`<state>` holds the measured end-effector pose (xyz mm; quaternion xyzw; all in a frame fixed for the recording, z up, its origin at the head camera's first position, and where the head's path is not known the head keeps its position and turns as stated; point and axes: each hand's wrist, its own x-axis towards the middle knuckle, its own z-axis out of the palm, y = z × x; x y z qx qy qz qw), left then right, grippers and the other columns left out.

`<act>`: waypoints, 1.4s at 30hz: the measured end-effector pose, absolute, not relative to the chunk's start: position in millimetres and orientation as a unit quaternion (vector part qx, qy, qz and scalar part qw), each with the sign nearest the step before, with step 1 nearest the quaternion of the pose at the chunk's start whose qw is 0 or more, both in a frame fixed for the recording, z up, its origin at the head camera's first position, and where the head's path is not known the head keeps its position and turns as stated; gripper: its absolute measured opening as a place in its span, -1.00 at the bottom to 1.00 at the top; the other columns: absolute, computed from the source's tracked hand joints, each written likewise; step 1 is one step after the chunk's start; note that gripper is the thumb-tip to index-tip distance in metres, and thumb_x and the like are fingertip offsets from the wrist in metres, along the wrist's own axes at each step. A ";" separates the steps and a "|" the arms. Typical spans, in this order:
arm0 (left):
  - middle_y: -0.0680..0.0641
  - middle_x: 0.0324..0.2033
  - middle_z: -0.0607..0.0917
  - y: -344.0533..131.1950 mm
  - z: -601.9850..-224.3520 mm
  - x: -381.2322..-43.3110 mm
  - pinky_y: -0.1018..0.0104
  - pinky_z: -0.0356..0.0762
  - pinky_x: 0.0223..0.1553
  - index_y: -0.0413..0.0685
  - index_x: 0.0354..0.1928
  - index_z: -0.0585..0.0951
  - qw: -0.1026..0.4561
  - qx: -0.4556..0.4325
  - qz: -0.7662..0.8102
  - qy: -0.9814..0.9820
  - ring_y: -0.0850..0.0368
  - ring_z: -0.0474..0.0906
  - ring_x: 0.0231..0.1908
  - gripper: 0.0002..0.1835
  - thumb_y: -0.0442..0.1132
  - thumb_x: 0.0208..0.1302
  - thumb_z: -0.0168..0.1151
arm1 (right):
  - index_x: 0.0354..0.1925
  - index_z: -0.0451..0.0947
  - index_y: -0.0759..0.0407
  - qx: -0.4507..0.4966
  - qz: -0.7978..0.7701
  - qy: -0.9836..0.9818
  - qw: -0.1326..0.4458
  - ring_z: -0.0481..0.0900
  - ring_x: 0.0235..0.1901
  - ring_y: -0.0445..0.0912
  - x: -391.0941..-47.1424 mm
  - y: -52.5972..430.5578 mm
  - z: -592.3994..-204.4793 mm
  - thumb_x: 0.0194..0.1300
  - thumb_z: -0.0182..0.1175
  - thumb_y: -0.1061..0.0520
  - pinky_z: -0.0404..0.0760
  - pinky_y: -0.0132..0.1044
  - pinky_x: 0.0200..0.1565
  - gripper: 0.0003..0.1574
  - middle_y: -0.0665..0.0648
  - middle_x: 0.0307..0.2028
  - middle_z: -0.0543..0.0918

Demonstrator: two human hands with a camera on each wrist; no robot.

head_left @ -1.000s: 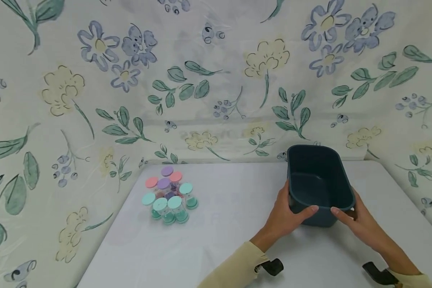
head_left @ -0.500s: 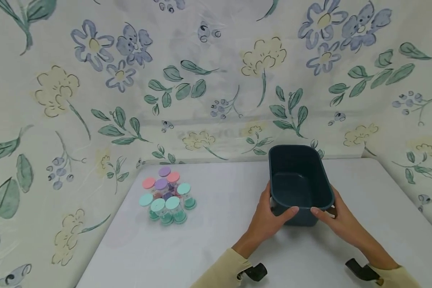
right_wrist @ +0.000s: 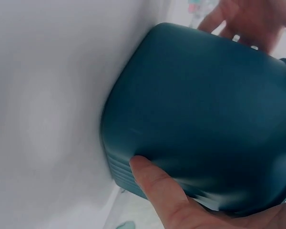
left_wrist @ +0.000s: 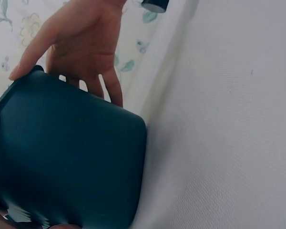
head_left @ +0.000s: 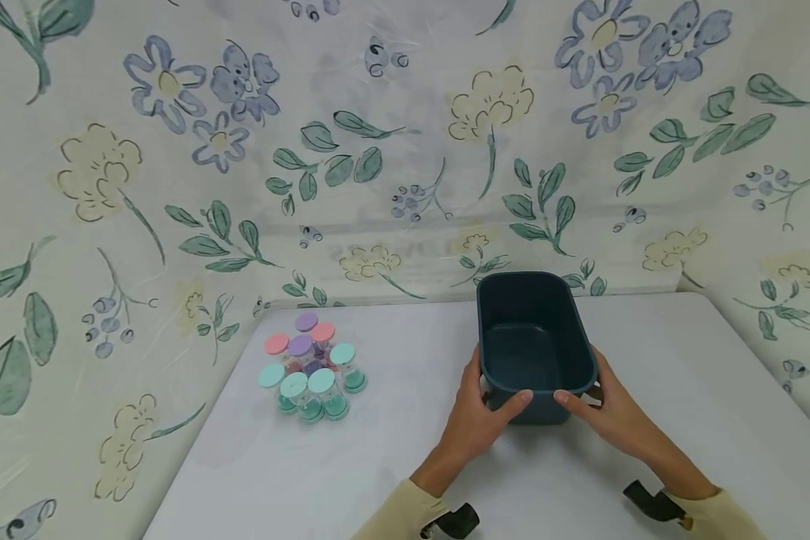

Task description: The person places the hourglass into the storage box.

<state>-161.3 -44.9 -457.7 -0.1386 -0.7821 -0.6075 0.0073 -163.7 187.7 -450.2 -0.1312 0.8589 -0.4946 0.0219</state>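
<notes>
Head view showed the left hand (head_left: 475, 416) and right hand (head_left: 610, 416) gripping opposite sides of the dark teal bin (head_left: 536, 337) toward the far edge of the white table (head_left: 412, 360), sand timers (head_left: 312, 367) standing grouped near the table's far-left corner.

Left hand (head_left: 475, 420) and right hand (head_left: 610, 420) gripping, palms facing inward
Both sit nearly level, thumbs (head_left: 515, 405) aimed at each other with tips just apart; bare forearms (head_left: 675, 466) rise from cream sleeves (head_left: 401, 514) and slant inward from the lower edge
</notes>
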 end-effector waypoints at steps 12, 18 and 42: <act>0.14 0.52 0.09 -66.1 -456.7 -152.1 -0.45 0.20 0.32 0.50 0.52 -0.14 0.014 -0.128 -0.617 -0.776 -0.12 0.07 0.50 -0.02 0.05 0.26 0.30 | 0.57 -0.39 -0.11 -0.156 -0.517 0.841 0.026 0.35 0.28 0.49 -162.2 166.9 -453.4 0.37 0.22 -0.04 0.63 0.22 0.03 0.18 0.39 0.51 -0.01; 0.14 0.52 0.06 -79.0 -456.3 -148.3 -0.45 0.18 0.33 0.50 0.52 -0.13 0.008 -0.121 -0.622 -0.774 -0.10 0.05 0.50 -0.03 0.03 0.27 0.30 | 0.57 -0.37 -0.18 -0.159 -0.527 0.834 0.029 0.35 0.29 0.48 -160.5 154.9 -455.4 0.34 0.26 -0.06 0.65 0.19 0.02 0.19 0.36 0.52 -0.02; 0.00 0.56 0.01 -110.9 -451.5 -134.1 -0.41 0.27 0.29 0.27 0.56 -0.12 0.011 -0.085 -0.600 -0.795 -0.16 0.07 0.50 0.00 0.06 0.27 0.31 | 0.56 -0.33 -0.15 -0.153 -0.554 0.816 0.067 0.28 0.36 0.44 -155.9 122.8 -453.5 0.26 0.32 -0.17 0.66 0.08 0.08 0.26 0.28 0.54 -0.01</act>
